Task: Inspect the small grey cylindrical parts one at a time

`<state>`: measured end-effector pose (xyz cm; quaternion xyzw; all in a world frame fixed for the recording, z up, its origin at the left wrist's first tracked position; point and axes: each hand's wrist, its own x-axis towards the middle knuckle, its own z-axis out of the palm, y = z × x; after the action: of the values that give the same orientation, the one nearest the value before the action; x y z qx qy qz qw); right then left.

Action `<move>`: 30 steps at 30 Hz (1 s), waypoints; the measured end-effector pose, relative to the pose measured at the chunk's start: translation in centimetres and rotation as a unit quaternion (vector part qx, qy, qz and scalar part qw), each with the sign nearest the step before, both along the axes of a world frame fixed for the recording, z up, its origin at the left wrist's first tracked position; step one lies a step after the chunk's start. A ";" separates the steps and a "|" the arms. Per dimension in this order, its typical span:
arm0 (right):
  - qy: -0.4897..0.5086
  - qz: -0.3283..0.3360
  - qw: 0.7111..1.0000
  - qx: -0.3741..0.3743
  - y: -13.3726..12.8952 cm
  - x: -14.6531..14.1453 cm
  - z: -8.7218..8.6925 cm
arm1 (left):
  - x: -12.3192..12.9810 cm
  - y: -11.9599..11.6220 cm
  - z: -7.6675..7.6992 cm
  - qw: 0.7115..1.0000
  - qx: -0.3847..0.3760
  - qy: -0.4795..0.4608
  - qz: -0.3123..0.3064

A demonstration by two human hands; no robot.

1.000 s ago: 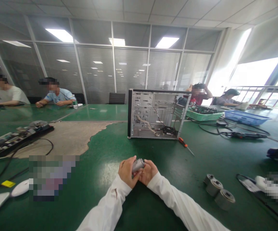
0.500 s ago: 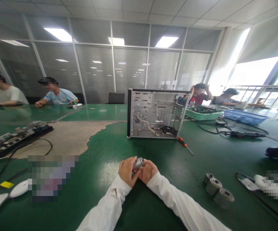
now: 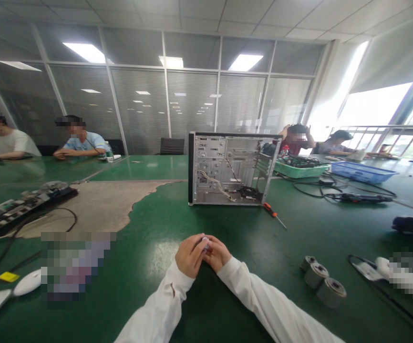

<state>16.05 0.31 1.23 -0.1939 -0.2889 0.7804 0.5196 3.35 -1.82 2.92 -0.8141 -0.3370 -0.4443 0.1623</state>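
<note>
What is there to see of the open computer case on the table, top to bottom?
The computer case stands upright on the green table, its open side facing the camera. It looks like silver-grey metal, with a black panel along its left edge. Inside, pale cables slope down toward the floor of the case, where a black, fan-like part sits toward the right. An orange-handled screwdriver lies by its lower right corner; whether they touch is unclear.

An open computer case [image 3: 244, 164] stands on the green tabletop [image 3: 152, 214], an orange-handled screwdriver [image 3: 270, 210] beside it. Farther right, a green basket [image 3: 301, 173] sits near a blue basket [image 3: 366, 176].
</note>
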 end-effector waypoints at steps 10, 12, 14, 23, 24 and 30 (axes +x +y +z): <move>-0.054 -0.037 0.998 -0.011 -0.3 -0.6 0.5 | -0.2 0.4 -0.4 0.993 -0.084 -0.086 -0.009; -0.068 -0.037 0.997 -0.022 -0.1 -0.6 0.4 | -0.4 0.8 -0.9 0.974 -0.139 -0.178 -0.016; -0.089 -0.035 0.995 -0.029 0.0 -0.7 0.1 | -0.8 1.5 -1.6 0.923 -0.228 -0.307 -0.023; -0.122 -0.056 0.991 -0.007 0.0 -0.9 0.0 | -3.4 4.0 -1.7 0.461 -0.412 -0.779 -0.102; -0.123 -0.054 0.991 -0.005 0.0 -0.9 0.1 | -3.5 4.1 -1.6 0.455 -0.414 -0.782 -0.104; -0.132 -0.061 0.989 0.004 0.0 -0.9 0.0 | -3.2 3.8 -1.6 0.482 -0.402 -0.773 -0.094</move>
<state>15.13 0.30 1.21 -0.3103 -0.3457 0.7135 0.5245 0.20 1.99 1.32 -0.1456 -0.3900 -0.7232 -0.5510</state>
